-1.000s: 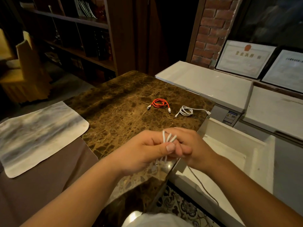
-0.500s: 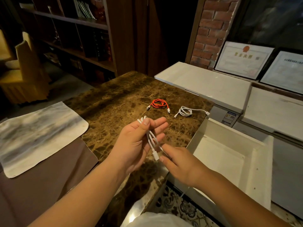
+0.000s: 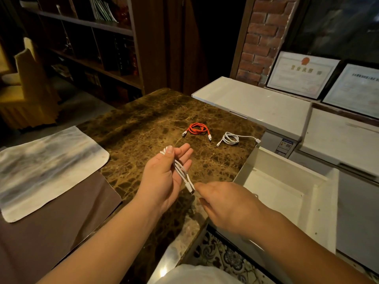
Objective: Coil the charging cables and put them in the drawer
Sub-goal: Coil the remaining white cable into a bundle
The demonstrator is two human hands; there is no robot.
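My left hand (image 3: 162, 179) is raised palm-up over the brown marble table (image 3: 143, 124) and pinches a folded white cable (image 3: 181, 171) between thumb and forefinger. The cable's plug end hangs down toward my right hand (image 3: 227, 203), whose fingertips touch or pinch that plug. Farther back on the table lie a coiled orange cable (image 3: 197, 129) and a coiled white cable (image 3: 231, 138) with one tail stretched right. To the right, a white drawer (image 3: 287, 193) stands pulled open with a bare bottom.
A grey-white cloth (image 3: 45, 162) lies on a brown mat at the left. White chest units (image 3: 266, 105) stand behind the drawer, with framed certificates (image 3: 301, 74) against the brick wall. A dark bookshelf and a yellow chair stand at the far left.
My hands came apart: the left rose palm-up with the folded cable, and the right dropped to the hanging plug end. In the last half second both barely moved.
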